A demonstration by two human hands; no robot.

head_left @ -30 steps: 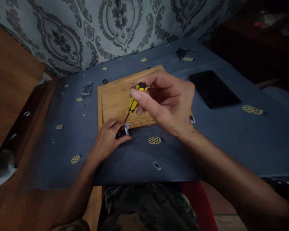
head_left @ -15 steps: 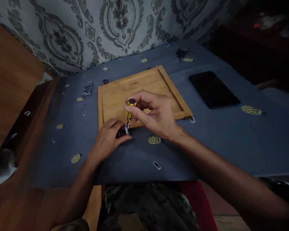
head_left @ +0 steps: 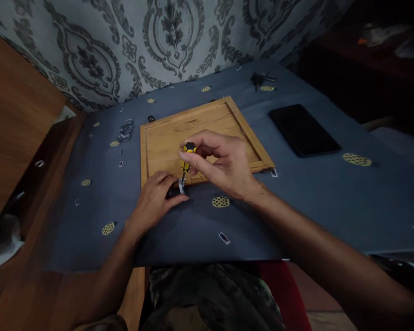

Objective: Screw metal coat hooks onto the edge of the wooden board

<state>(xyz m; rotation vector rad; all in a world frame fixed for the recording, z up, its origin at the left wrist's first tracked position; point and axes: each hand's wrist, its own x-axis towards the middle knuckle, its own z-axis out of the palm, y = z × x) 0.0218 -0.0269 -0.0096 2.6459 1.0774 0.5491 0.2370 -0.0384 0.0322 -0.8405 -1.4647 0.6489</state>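
Note:
A framed wooden panel (head_left: 189,124) lies on the cloth-covered table. My right hand (head_left: 221,161) pinches the handle of a yellow and black screwdriver (head_left: 185,166), which points down. Its tip meets a small metal bracket (head_left: 181,187) at the panel's near edge. My left hand (head_left: 157,193) curls around the bracket's left side, thumb in front, fingers on the panel edge. A dark piece lies between that thumb and the fingers, mostly hidden. Whether a screw sits under the tip is too small to tell.
On the blue tablecloth (head_left: 317,197), a black tablet-like slab (head_left: 301,130) lies right of the panel. Keys or a similar dark bunch (head_left: 258,80) lie at the back right. Small metal pieces (head_left: 126,130) lie left of the panel. A patterned curtain (head_left: 174,37) hangs behind.
The view has shifted very slightly. Both hands, the screwdriver and the bracket keep nearly the same places against the panel.

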